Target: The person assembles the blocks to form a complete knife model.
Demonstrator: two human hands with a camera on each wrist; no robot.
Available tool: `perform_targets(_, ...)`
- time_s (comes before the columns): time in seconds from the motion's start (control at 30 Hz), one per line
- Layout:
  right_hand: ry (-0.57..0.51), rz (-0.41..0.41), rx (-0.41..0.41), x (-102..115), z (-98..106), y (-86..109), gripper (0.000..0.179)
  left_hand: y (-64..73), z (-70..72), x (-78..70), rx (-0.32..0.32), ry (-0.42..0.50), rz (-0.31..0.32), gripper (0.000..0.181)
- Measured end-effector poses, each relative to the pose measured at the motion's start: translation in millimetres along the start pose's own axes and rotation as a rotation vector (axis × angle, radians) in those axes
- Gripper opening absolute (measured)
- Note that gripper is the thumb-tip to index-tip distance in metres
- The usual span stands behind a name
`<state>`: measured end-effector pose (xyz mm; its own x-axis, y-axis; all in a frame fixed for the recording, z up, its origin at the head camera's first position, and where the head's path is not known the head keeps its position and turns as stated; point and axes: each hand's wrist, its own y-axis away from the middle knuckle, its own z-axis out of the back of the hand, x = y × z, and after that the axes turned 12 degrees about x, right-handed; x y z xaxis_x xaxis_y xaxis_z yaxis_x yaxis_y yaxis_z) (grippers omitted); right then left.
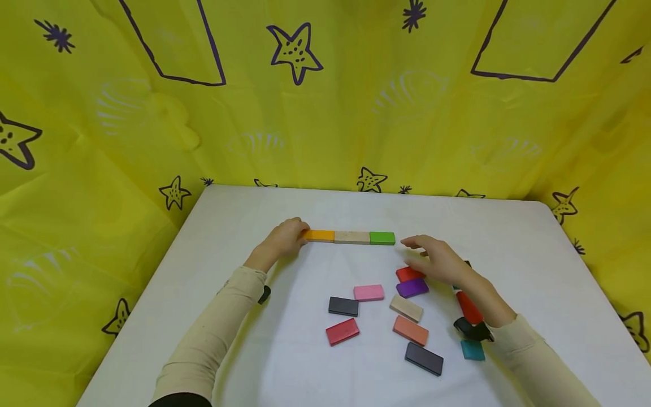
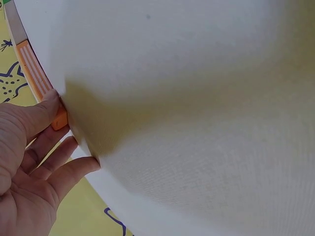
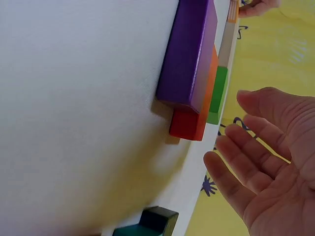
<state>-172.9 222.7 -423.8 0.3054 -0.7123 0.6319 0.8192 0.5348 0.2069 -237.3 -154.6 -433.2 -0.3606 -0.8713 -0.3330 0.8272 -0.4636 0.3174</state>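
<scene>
Three flat blocks lie end to end in a row toward the back of the table: an orange block [image 1: 320, 236] at the left, a beige block [image 1: 352, 237] and a green block [image 1: 382, 238]. My left hand [image 1: 285, 237] pinches the left end of the orange block, its thumb [image 2: 48, 101] on the striped face in the left wrist view. Just right of the green block my right hand [image 1: 439, 257] hovers with fingers spread and nothing in them. Below it lie a red block [image 1: 408, 274] and a purple block [image 1: 412, 288], the purple one overlapping the red in the right wrist view.
Nearer me are scattered a pink block [image 1: 368, 293], a dark block [image 1: 343, 306], a crimson block [image 1: 342, 332], another beige block [image 1: 406, 308], a coral block [image 1: 410, 330] and a black block [image 1: 424, 359]. A teal block [image 1: 473, 350] lies by the right wrist. Yellow cloth surrounds the white table [image 1: 285, 362].
</scene>
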Motion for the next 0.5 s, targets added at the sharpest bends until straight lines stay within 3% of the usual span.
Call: perform_targets(0.5,0.05,0.044,0.038,-3,-7,27.9,0.036,-1.8,-1.4,-0.8,-0.004,0.006,0.011,0.03)
